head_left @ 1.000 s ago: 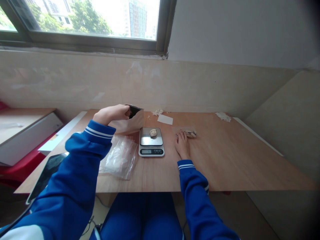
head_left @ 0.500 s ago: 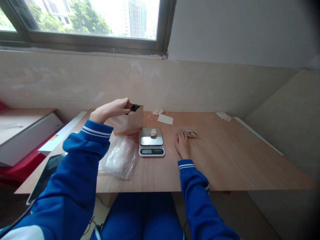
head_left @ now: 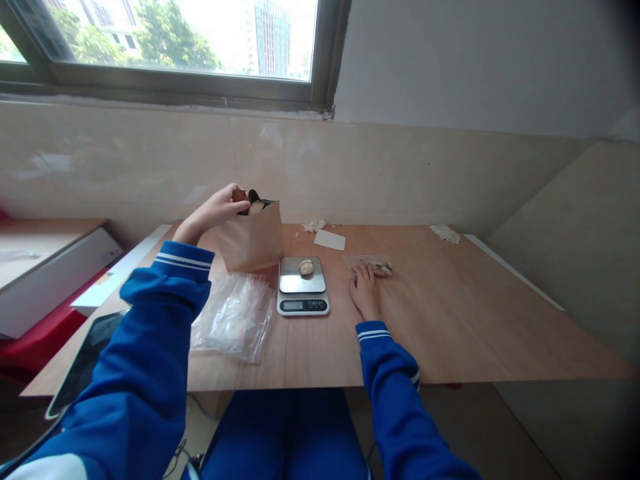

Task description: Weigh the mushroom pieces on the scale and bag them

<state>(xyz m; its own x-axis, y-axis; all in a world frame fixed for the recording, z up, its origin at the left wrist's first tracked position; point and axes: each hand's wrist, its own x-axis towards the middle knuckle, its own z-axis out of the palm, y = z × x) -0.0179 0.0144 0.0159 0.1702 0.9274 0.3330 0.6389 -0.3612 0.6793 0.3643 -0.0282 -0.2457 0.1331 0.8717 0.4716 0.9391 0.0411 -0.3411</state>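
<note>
hands at the scale, one on a paper bag, one flat on the table

nearest the camera, two blue sleeves with white cuff stripes reach out over a wooden table (head_left: 450,320). at the near left edge lies a dark tablet (head_left: 83,363), and beside it a crumpled clear plastic bag (head_left: 230,317). just right of that bag sits a small digital scale (head_left: 303,287) with one pale, roundish piece (head_left: 306,267) on its metal plate.

the right hand (head_left: 365,290) lies flat, palm down and fingers stretched, just right of the scale; it grips nothing. its fingertips touch a small clear packet (head_left: 375,264) holding pale and dark bits.

farther back, behind the scale's left corner, a brown paper bag (head_left: 253,237) stands upright. the left hand (head_left: 215,210) is closed on the bag's top edge, fingers curled in at the opening, where small dark and light pieces show; whether the fingers also pinch one of them i cannot tell.

beyond lie a white card (head_left: 330,239) and two scraps of white crumbs (head_left: 315,225), then the tiled wall and a window (head_left: 165,40).
</note>
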